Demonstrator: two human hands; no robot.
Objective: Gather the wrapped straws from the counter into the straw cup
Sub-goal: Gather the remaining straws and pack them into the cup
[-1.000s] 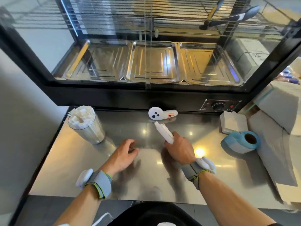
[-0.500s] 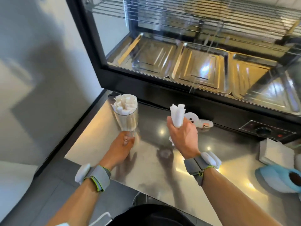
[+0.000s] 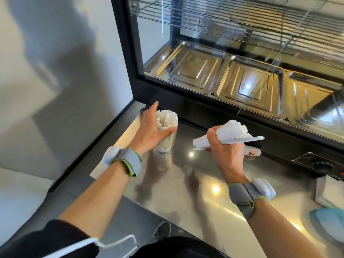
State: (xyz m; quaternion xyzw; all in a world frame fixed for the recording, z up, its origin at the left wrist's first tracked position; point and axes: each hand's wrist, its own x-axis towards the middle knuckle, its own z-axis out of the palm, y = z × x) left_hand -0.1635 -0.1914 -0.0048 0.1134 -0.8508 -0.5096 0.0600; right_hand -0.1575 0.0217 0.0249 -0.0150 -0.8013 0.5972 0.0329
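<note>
A clear straw cup (image 3: 168,141), packed with white wrapped straws (image 3: 166,119), stands at the far left of the steel counter (image 3: 195,192). My left hand (image 3: 151,128) cups its near-left side, thumb across the front, fingers spread and reaching past the rim. My right hand (image 3: 226,152) is fisted around a bundle of white wrapped straws (image 3: 229,135), held in the air to the right of the cup, tilted with the tops pointing right and away.
A glass display case with steel trays (image 3: 191,71) rises right behind the counter, its control knob (image 3: 323,166) at right. A white controller (image 3: 252,151) lies behind my right hand. A napkin stack (image 3: 329,194) and a blue tape roll (image 3: 329,220) sit at far right.
My left hand rose from the cup's base to wrap its upper side. My right hand tipped the straw bundle from upright to slanted, and the view swung left and closer.
</note>
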